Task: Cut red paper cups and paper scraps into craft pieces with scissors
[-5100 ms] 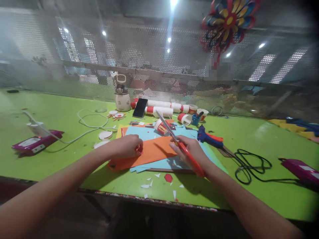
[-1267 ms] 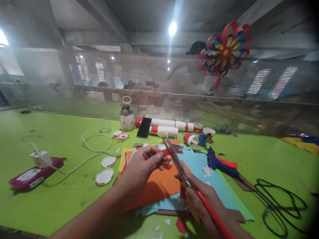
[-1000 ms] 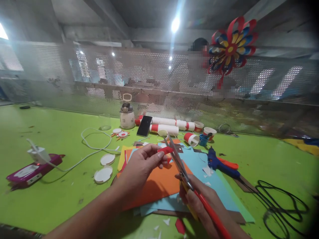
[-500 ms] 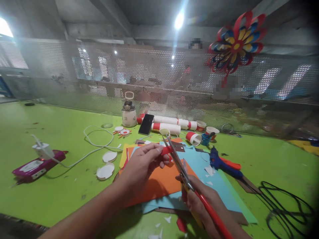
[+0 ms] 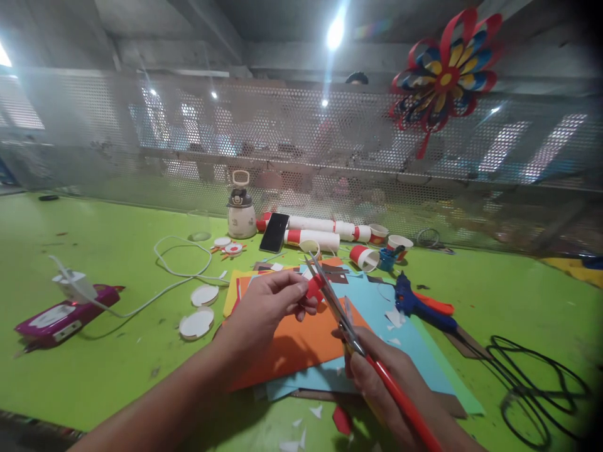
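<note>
My left hand pinches one red scrap; my right grips one scissors. Two white discs lie on the green table, mesh wall behind.

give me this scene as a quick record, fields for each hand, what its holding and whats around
left hand: left hand pinches a small red paper piece, held up above the sheets
right hand: right hand grips red-handled scissors, blades at the red piece
under the hands: orange paper sheet on blue paper sheets
right of the sheets: blue glue gun, black cable
far side: phone, paper cups, bottle
left: purple power strip
surface: green table
</note>
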Available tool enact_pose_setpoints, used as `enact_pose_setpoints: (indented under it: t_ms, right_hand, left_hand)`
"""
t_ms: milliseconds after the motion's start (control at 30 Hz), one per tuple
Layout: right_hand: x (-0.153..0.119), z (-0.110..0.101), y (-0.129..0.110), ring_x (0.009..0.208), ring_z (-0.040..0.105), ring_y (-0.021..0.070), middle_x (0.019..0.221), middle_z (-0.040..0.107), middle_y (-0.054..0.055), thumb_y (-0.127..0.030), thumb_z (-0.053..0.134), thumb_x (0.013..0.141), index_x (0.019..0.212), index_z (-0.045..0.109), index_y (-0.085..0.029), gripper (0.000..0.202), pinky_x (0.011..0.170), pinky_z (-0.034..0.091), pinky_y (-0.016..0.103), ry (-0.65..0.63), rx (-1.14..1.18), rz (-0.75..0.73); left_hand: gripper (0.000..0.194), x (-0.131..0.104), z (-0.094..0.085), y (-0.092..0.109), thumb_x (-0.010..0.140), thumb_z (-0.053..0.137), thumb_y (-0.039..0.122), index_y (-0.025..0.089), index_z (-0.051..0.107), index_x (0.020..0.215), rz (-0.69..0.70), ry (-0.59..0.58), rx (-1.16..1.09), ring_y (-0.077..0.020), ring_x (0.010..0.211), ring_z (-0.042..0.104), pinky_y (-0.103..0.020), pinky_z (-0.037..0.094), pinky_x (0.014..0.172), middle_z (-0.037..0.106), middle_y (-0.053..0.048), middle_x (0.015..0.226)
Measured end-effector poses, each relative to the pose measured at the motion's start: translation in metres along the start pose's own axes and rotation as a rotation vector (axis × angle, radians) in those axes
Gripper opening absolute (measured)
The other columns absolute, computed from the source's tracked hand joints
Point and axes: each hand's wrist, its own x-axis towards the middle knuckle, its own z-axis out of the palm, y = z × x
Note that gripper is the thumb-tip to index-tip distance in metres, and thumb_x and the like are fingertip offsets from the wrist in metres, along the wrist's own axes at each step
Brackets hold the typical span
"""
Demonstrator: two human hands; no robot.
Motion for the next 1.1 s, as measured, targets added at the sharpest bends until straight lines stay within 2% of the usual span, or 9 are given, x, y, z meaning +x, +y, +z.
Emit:
enact_pose_setpoints:
  t_ms: [67,167,433,567,667,833,967,1100]
  right_hand:
    - [0.0009,-0.0029,-0.0008,0.055,0.041,0.014,0.065,0.047,-0.003,-0.059,0.034,0.091,0.1,0.052,-0.021,0.043,0.051,0.031,0.027,-0.019,-0.018,0.012]
    - [0.0028,-0.0073,-0.0016,0.059,0.041,0.0149,0.068,0.048,-0.002,-0.057,0.036,0.091,0.101,0.054,-0.02,0.042,0.055,0.033,0.028,-0.043,-0.037,-0.003]
    - [0.004,-0.009,-0.0004,0.062,0.04,0.0154,0.071,0.046,-0.002,-0.053,0.037,0.091,0.101,0.054,-0.02,0.038,0.057,0.032,0.028,-0.066,-0.063,-0.046]
    - [0.0036,-0.0082,-0.0002,0.06,0.04,0.0146,0.069,0.045,-0.003,-0.053,0.039,0.091,0.095,0.054,-0.02,0.036,0.055,0.032,0.027,-0.048,-0.039,-0.059]
    - [0.0036,-0.0084,-0.0011,0.06,0.039,0.0142,0.068,0.045,-0.003,-0.051,0.039,0.092,0.092,0.054,-0.02,0.035,0.055,0.032,0.027,-0.034,-0.045,-0.051]
    - [0.0033,-0.0079,-0.0004,0.061,0.04,0.0138,0.069,0.048,-0.002,-0.047,0.042,0.092,0.091,0.058,-0.02,0.031,0.056,0.034,0.027,0.003,-0.007,-0.083]
    - [0.0029,-0.0073,-0.0019,0.062,0.046,0.0156,0.071,0.054,-0.001,-0.049,0.044,0.091,0.095,0.06,-0.021,0.032,0.055,0.038,0.027,0.042,-0.018,-0.069]
    - [0.001,-0.0077,-0.0098,0.062,0.055,0.0193,0.068,0.059,0.0,-0.051,0.047,0.088,0.097,0.066,-0.026,0.032,0.056,0.043,0.028,0.2,-0.061,-0.087]
  left_hand:
    - [0.013,0.0011,-0.0027,-0.0001,0.079,0.063,0.024,0.015,0.065,0.07,0.0,-0.01,0.078,-0.0128,0.066,0.057,-0.025,0.041,0.061,0.066,-0.003,0.067]
    - [0.012,0.0023,-0.0057,0.001,0.077,0.066,0.024,0.015,0.068,0.068,0.003,-0.022,0.162,-0.0121,0.067,0.056,-0.025,0.04,0.065,0.067,-0.003,0.069]
    - [0.007,0.003,-0.0047,0.0013,0.069,0.074,0.02,0.016,0.07,0.065,-0.062,-0.046,0.123,-0.0093,0.059,0.05,-0.025,0.037,0.062,0.061,0.002,0.061]
    - [0.012,0.0014,-0.0032,0.0005,0.076,0.068,0.025,0.015,0.072,0.07,-0.066,-0.093,0.093,-0.0116,0.062,0.054,-0.026,0.038,0.063,0.066,-0.003,0.067]
    - [0.016,0.0006,-0.0012,0.0012,0.079,0.064,0.025,0.015,0.072,0.068,-0.038,-0.077,0.123,-0.0123,0.063,0.054,-0.026,0.038,0.063,0.065,-0.003,0.064]
    - [0.015,0.0024,0.0002,0.001,0.076,0.068,0.026,0.016,0.073,0.066,-0.013,-0.02,0.201,-0.0126,0.063,0.052,-0.026,0.037,0.063,0.065,-0.003,0.064]
    - [0.016,0.0028,-0.0011,0.0004,0.076,0.069,0.03,0.016,0.073,0.069,-0.013,-0.023,0.127,-0.0121,0.062,0.052,-0.026,0.038,0.063,0.065,-0.003,0.066]
    - [0.017,0.001,-0.0015,0.002,0.078,0.067,0.031,0.017,0.07,0.071,0.038,0.012,0.072,-0.0116,0.063,0.052,-0.024,0.039,0.063,0.064,-0.002,0.065]
